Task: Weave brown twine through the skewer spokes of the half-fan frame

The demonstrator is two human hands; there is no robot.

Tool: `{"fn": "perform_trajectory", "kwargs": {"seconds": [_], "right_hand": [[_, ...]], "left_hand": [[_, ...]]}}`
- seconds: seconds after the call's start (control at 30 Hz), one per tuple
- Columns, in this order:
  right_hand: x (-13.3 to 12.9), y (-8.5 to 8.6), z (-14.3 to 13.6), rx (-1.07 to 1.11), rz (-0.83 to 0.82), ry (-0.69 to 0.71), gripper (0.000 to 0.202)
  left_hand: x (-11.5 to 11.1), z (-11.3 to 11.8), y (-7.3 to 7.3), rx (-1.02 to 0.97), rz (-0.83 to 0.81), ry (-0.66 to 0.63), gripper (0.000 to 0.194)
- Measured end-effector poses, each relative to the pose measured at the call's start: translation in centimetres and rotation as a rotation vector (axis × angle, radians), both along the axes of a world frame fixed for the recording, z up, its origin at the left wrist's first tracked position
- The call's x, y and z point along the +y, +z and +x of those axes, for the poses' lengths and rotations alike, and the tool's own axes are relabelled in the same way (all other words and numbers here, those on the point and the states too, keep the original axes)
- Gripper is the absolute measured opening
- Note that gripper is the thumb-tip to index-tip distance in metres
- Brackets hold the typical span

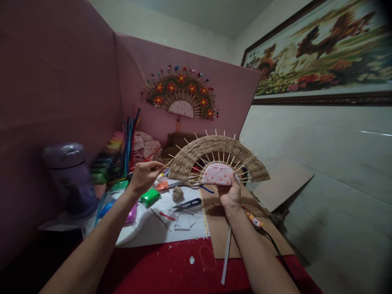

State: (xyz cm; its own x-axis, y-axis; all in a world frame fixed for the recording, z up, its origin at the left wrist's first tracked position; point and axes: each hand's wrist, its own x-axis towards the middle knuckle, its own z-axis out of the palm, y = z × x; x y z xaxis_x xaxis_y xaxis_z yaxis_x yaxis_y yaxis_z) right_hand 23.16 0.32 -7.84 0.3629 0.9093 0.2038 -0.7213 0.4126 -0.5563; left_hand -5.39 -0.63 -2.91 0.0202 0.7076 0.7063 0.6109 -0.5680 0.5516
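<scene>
My right hand [231, 196] holds up a half-round woven fan by its base, the thumb lying over the white polka-dot half circle [217, 174]. A wide band of brown twine [211, 143] is woven across the fan's thin sticks, whose pale tips poke out past the outer edge. At the fan's left end, my left hand [145, 176] is closed, its fingertips pinching a thin stick [169, 162]. Whether this stick is part of the fan I cannot tell. Below the fan lie a small ball of twine [177, 194] and dark thread snips [187, 205].
A finished-looking fan with red flowers [180, 87] hangs on the pink board. A purple flask [71, 179] stands at left, near pipe cleaners [130, 143] and a green clay packet [150, 197]. A glue stick [226, 257] and a patterned, corded tool [253, 217] lie on cardboard [222, 245].
</scene>
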Motion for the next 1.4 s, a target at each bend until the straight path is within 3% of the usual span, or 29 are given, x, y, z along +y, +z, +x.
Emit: {"fn": "perform_trajectory", "kwargs": {"seconds": [0.1,0.3,0.53,0.8,0.93,1.03,1.23,1.4], "right_hand": [[0.0,0.0,0.1,-0.02,0.023,-0.014,0.028],[-0.2,0.3,0.4,0.024,0.031,-0.018,0.026],[-0.3,0.2,0.6,0.072,0.0,0.006,0.023],[0.0,-0.2,0.4,0.08,0.014,0.033,0.023],[0.1,-0.3,0.5,0.064,0.009,0.016,0.026],[0.4,-0.6,0.6,0.057,0.011,0.007,0.028],[0.5,-0.8,0.6,0.032,0.041,-0.016,0.031],[0.1,-0.4,0.2,0.015,0.047,-0.029,0.029]], "left_hand": [[0.2,0.0,-0.2,-0.048,-0.065,-0.061,0.026],[0.3,-0.3,-0.3,0.053,-0.083,-0.035,0.028],[1.2,-0.5,-1.1,-0.015,-0.142,-0.18,0.029],[0.8,1.3,-1.6,-0.522,-0.524,-0.46,0.036],[0.3,1.8,-1.4,-0.637,-0.603,-0.568,0.035],[0.3,2.1,-1.5,-0.605,-0.586,-0.539,0.032],[0.3,2.5,-1.2,-0.438,-0.421,-0.317,0.032],[0.4,2.6,-1.1,-0.32,-0.258,-0.28,0.032]]}}
